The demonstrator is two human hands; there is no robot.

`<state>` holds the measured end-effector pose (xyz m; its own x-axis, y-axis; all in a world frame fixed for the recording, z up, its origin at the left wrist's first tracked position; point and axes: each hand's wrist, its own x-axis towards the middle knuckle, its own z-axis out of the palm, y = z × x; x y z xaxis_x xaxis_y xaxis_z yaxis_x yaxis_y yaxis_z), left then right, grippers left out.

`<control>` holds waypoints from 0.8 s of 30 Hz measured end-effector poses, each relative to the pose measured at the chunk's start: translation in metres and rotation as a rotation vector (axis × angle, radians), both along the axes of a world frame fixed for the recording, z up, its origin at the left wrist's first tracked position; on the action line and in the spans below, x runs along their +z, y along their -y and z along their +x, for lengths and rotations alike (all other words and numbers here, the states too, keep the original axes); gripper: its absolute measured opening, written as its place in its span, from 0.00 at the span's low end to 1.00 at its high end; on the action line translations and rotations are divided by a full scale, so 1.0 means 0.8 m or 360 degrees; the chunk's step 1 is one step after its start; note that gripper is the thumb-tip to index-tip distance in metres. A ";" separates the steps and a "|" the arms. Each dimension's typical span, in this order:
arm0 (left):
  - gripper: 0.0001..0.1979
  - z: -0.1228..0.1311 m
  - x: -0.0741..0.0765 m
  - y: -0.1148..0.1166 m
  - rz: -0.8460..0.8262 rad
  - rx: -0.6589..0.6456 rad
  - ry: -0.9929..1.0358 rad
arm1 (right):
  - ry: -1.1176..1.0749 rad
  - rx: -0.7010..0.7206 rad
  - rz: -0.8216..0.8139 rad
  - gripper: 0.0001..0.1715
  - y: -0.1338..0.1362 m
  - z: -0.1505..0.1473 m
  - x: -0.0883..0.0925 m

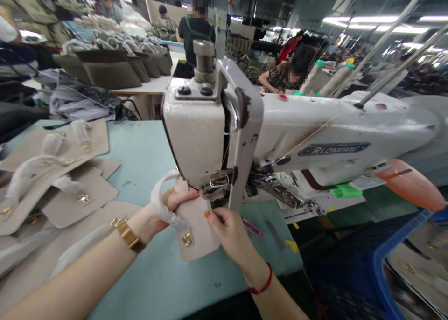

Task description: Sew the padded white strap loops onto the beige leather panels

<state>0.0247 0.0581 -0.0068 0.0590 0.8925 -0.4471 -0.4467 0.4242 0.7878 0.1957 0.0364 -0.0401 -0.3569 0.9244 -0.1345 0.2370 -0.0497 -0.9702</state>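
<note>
The bag panel point(199, 224) is beige, its metal fitting point(187, 239) gold, its handle wrapping point(158, 201) translucent white. The worktop point(140, 278) is pale blue-green. The sewing machine point(194, 133) is white with dark brown chipped patches, its nameplate point(334, 149) grey with silvery lettering. The bracelet point(130, 236) is gold, the wrist cord point(265, 285) red, the small scrap point(291, 246) yellow, the plastic crate point(380, 259) blue.

One head-worn camera is looking forward and down, from close by, onto the desk point(140, 268) and industrial sewing machine point(283, 128).
</note>
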 end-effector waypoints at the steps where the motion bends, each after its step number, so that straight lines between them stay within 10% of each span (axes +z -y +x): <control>1: 0.15 -0.001 -0.003 0.000 0.0005 -0.0007 -0.0009 | 0.0021 0.0018 0.0020 0.24 0.003 0.003 0.004; 13: 0.20 0.006 0.005 0.005 0.0024 0.0065 -0.0067 | -0.0064 -0.0018 -0.0123 0.21 0.003 0.087 0.028; 24: 0.25 0.037 -0.029 0.030 -0.0053 0.0485 0.0050 | 0.0176 0.0128 0.0272 0.14 -0.012 0.061 0.037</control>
<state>0.0542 0.0338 -0.0297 -0.1950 0.8561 -0.4786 -0.5810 0.2923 0.7596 0.2445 0.0463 -0.0108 -0.4220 0.9064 -0.0207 0.3391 0.1366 -0.9308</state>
